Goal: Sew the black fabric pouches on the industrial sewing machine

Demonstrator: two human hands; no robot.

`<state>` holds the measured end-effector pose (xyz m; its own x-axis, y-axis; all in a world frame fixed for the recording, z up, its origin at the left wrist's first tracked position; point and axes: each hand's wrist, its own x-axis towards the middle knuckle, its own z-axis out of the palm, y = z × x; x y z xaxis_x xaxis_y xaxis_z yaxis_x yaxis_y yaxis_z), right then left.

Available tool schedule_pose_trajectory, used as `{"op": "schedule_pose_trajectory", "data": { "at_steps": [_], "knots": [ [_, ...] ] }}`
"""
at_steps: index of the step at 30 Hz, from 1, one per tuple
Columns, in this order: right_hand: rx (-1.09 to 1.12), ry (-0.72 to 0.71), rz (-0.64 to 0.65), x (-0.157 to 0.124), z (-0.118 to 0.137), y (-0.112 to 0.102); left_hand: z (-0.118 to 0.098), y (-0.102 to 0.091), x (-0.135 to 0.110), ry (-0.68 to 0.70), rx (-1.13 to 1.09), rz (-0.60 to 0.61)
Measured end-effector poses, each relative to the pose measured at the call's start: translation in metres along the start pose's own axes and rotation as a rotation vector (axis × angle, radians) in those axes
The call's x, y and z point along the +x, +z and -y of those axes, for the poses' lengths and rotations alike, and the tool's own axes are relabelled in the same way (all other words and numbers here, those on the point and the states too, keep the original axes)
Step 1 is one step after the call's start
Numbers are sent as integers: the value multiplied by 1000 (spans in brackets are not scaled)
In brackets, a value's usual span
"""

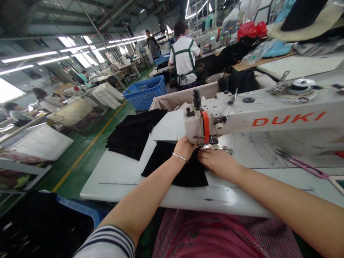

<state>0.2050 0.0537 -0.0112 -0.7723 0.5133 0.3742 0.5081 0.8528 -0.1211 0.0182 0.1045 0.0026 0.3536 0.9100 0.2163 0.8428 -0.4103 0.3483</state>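
Head view: you are pressing your right hand (pixel 218 161) flat, fingers stretched out, on the black fabric piece (pixel 172 170). The piece is lying on the white table (pixel 118 175), its far edge under the head of the DUKI sewing machine (pixel 268 114). Your left hand (pixel 185 147) is resting on the same piece. Its fingers are hiding behind the machine head, so their spread cannot be told. A black fabric stack (pixel 134 134) is sitting near, to the left.

Bright overhead tube lights (pixel 40 57) glare at left; wide-angle bending warps the edges, slightly soft.
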Motion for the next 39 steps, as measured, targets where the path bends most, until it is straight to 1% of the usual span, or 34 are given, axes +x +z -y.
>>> {"op": "schedule_pose_trajectory", "data": {
  "at_steps": [2,5,8,12,15,19,22,28,39],
  "knots": [
    [11,-9,-20,-13,-2,2,-4,4,-16,66,6,22],
    [32,3,-47,-26,-1,5,-10,4,-45,172,0,57],
    [45,19,-50,-27,-1,6,-10,2,-58,253,-5,62],
    [43,60,-54,-22,0,4,-2,0,-51,358,-25,24],
    [51,63,-50,-20,1,2,0,0,-47,391,-28,15],
    [58,30,-52,-22,1,1,-5,1,-53,365,-47,-1],
    [53,34,-54,-22,0,1,-6,1,-55,341,-84,-1],
    [66,60,-32,-20,3,0,3,-2,-49,367,-142,41],
    [68,94,-9,-17,7,-3,3,-3,-43,393,-122,74]
  ]
}}
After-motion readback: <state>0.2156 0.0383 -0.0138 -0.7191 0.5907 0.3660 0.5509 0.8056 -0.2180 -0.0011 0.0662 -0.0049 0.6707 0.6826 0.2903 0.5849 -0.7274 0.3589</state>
